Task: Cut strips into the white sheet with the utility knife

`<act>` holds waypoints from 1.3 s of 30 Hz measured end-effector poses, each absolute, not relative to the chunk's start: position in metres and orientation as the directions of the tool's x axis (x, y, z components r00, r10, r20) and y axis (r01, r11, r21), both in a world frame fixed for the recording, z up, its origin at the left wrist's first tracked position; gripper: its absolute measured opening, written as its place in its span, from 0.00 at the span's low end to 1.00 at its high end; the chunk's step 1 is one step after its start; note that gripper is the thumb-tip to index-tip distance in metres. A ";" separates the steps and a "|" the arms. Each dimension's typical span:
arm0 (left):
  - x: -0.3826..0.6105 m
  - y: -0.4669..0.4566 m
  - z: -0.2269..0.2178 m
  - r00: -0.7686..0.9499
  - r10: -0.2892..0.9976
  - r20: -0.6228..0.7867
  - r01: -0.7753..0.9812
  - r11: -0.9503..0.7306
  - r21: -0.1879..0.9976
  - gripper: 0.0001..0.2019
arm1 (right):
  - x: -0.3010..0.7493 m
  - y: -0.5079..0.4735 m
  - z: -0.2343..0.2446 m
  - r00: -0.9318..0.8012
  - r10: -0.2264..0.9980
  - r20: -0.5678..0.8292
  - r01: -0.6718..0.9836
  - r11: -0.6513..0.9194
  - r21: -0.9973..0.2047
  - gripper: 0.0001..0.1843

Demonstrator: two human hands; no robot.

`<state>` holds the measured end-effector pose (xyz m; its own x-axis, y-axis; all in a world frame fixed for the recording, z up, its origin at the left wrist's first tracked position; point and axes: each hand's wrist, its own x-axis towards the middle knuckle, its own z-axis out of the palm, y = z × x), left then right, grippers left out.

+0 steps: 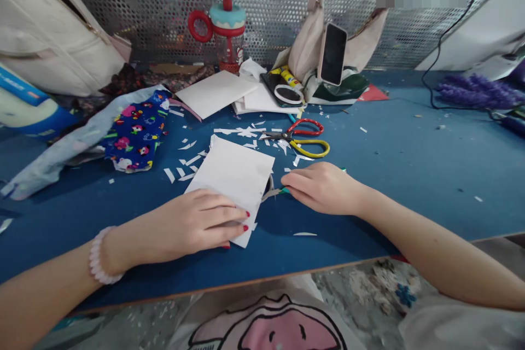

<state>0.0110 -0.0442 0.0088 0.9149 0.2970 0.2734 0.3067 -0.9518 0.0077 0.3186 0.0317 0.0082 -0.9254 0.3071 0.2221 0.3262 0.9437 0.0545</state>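
My left hand [200,221] lies over a white sheet of paper [235,169], its fingers stretched out and resting on the lower part. A thin craft knife [273,193] with a silver blade and teal handle is pinched in my right hand [322,188]; the fingers cover most of the handle. The blade meets the sheet's right edge; whether it is cutting, I cannot tell. Part of a dark rounded thing shows beside that edge, mostly hidden. Behind the sheet lie scissors [301,135] with one red and one yellow handle, among white paper scraps [246,131].
At the back are folded white papers [221,93], a clear cup [228,33] with a red handle, a phone [333,54] and a pale bag [307,46]. Patterned blue cloth [139,131] sits left. Purple fuzzy stems [479,90] lie far right. The table's front edge [262,279] runs near me.
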 end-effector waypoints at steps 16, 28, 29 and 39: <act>0.011 -0.043 0.009 0.916 0.294 0.271 0.301 -0.954 0.019 0.10 | 0.317 0.031 0.007 -0.921 0.331 0.206 0.330 0.943 -0.044 0.14; 0.012 -0.044 0.010 0.912 0.297 0.282 0.299 -0.953 0.037 0.10 | 0.318 0.033 0.008 -0.919 0.330 0.215 0.326 0.944 -0.053 0.15; 0.012 -0.044 0.010 0.914 0.296 0.277 0.298 -0.954 0.035 0.10 | 0.318 0.033 0.007 -0.920 0.329 0.212 0.325 0.944 -0.056 0.14; 0.012 -0.044 0.010 0.913 0.300 0.276 0.299 -0.953 0.047 0.12 | 0.317 0.032 0.009 -0.922 0.318 0.220 0.310 0.948 -0.072 0.14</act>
